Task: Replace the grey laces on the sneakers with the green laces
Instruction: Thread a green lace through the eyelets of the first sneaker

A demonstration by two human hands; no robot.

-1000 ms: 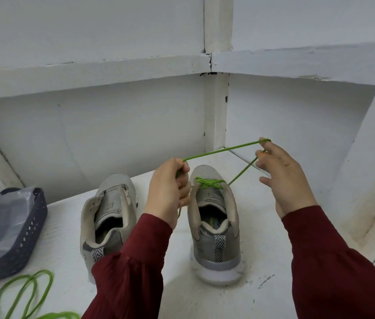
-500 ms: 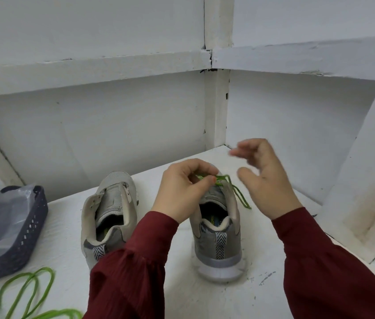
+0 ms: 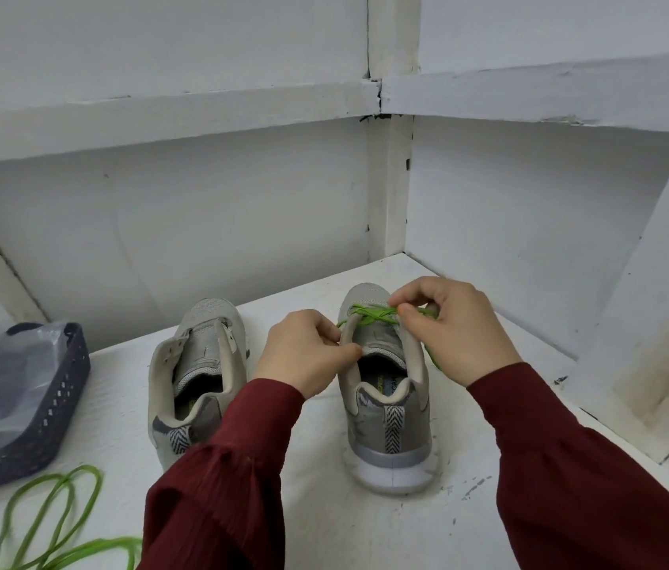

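right sneaker (image 3: pixel 388 429): green lace (image 3: pixel 369 315) crossed | left sneaker (image 3: pixel 201 364): unlaced | spare lace (image 3: pixel 115 543): coiled loose

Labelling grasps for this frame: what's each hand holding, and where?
Right hand pinches the green lace where it crosses the sneaker's front eyelets. Left hand pinches that sneaker's left eyelet edge.

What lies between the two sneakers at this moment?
In the head view, the left hand and its dark red sleeve lie between the unlaced sneaker and the sneaker with the green lace, above bare white surface.
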